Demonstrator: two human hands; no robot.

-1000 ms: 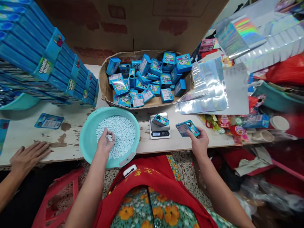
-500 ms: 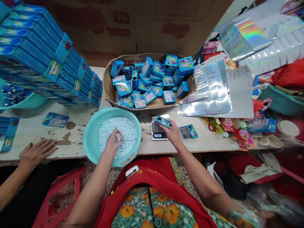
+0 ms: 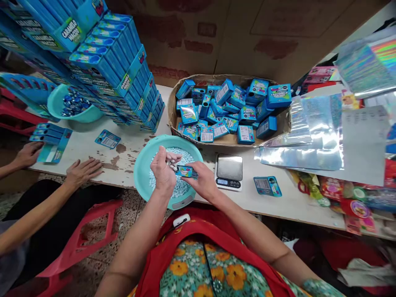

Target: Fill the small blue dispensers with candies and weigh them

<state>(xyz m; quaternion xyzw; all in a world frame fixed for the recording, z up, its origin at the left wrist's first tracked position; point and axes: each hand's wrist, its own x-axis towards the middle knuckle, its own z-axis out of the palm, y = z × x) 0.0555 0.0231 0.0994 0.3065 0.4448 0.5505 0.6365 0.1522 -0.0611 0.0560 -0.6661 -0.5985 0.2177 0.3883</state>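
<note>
My left hand (image 3: 163, 170) is cupped over the teal basin (image 3: 142, 165), closed on several small pale blue candies. My right hand (image 3: 200, 181) pinches a small blue candy box (image 3: 185, 170) and holds it against the left hand, above the candies (image 3: 182, 187) in the basin. A small digital scale (image 3: 229, 171) stands bare just right of the basin. Another small blue box (image 3: 267, 186) lies flat on the table further right.
A cardboard tray (image 3: 173, 119) of blue boxes sits behind the basin. Tall stacks of blue cartons (image 3: 123, 78) rise at the left, by a teal bowl (image 3: 55, 108). Holographic bags (image 3: 309, 136) lie at right. Another person's hands (image 3: 82, 171) rest on the table at left.
My right hand lifted the box off the scale and brought it over the basin. My left hand rose from the candies with some in it. The view swung left.
</note>
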